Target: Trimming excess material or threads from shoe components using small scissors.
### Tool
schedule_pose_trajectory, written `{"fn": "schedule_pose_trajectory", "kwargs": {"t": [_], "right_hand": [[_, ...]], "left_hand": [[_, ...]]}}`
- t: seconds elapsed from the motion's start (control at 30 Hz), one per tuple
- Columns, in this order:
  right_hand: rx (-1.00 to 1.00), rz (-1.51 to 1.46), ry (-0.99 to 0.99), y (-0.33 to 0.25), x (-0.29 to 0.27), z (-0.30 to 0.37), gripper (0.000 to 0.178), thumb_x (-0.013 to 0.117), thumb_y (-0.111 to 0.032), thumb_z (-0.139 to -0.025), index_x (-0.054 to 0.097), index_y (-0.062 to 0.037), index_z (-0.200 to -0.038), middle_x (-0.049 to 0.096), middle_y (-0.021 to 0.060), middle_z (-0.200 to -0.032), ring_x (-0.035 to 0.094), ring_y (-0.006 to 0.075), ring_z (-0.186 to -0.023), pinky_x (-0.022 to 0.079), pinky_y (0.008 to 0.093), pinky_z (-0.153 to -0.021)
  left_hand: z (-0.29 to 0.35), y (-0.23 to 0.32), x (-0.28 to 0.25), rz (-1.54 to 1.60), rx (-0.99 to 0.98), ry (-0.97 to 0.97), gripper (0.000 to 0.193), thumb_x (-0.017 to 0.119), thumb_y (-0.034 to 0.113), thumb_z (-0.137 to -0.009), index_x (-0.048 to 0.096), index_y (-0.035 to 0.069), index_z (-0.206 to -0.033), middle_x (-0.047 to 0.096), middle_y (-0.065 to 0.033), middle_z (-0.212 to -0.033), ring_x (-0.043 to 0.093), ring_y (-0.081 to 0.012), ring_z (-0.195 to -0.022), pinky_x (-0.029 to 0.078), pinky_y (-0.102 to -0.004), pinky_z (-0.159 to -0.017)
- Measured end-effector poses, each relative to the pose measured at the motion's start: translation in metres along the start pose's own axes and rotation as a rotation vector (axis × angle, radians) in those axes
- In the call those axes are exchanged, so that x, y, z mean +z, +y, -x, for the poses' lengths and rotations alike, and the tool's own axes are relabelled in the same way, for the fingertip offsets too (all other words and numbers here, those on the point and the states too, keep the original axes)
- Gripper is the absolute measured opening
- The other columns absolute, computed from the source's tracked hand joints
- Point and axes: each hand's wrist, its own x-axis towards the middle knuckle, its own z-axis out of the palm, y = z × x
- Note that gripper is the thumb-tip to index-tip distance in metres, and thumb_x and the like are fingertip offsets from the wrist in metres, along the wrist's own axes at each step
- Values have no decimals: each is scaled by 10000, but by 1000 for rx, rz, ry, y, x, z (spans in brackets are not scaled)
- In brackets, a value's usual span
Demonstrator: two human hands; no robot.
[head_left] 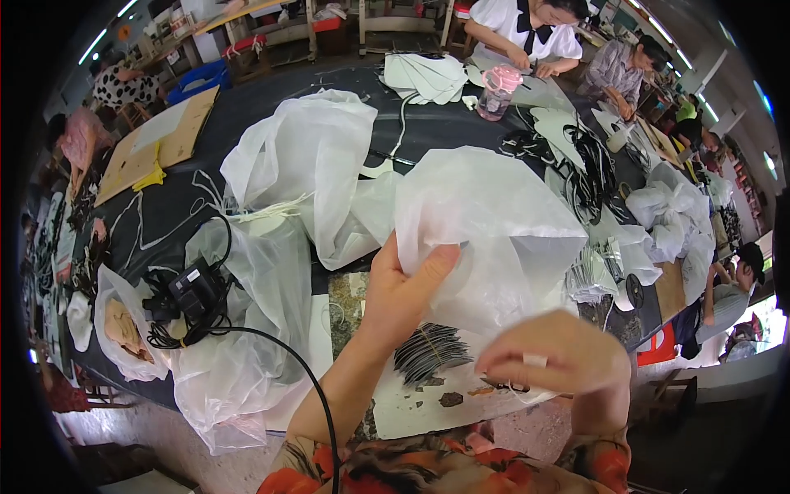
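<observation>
A translucent white plastic bag is held up in front of me. My left hand is closed on its near left edge, the thumb outside and the other fingers hidden behind the plastic. My right hand hovers just below the bag's right side, smeared by motion. Its fingers look bent, and a small white band shows on one of them; whether it grips anything is unclear. Beneath the bag a bundle of thin dark strips lies on a worn pale board.
More plastic bags cover the table's left and middle. A black adapter trails a cable past my left forearm. Black straps and pale cut pieces lie farther off, near a pink-lidded jug. Several people work around the table.
</observation>
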Motion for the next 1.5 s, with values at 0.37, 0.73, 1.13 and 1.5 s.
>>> {"fn": "schedule_pose_trajectory", "kwargs": {"t": [0.37, 0.73, 1.13, 1.5], "right_hand": [[-197, 745, 675, 95, -54, -116, 232, 608, -224, -925, 693, -85, -1089, 704, 112, -1072, 648, 330, -1013, 509, 437, -897], [-220, 826, 642, 101, -58, -123, 200, 614, -213, -894, 706, -87, -1020, 704, 107, -1014, 655, 338, -964, 521, 435, -859], [-279, 890, 606, 111, -56, -115, 171, 621, -201, -861, 720, -89, -945, 705, 100, -950, 662, 346, -911, 534, 433, -817], [-354, 867, 674, 114, -68, -115, 143, 634, -190, -816, 728, -89, -855, 700, 104, -904, 668, 343, -881, 541, 434, -783]], "left_hand": [[-10, -5, -2, 36, 103, -6, 367, 572, 320, -1048, 613, 7, -1237, 646, -10, -1127, 568, -83, -1001, 459, -244, -865], [-5, -14, -4, 42, 110, -50, 384, 556, 282, -1057, 572, 7, -1325, 634, -20, -1216, 571, -107, -1088, 448, -278, -945], [-10, -11, -7, 30, 115, 17, 400, 541, 240, -1059, 536, -17, -1366, 616, -70, -1303, 571, -157, -1170, 441, -305, -1003], [-17, 6, 10, -88, -11, -5, 465, 600, 203, -1018, 490, -12, -1415, 589, -102, -1348, 575, -200, -1219, 455, -344, -1032]]}}
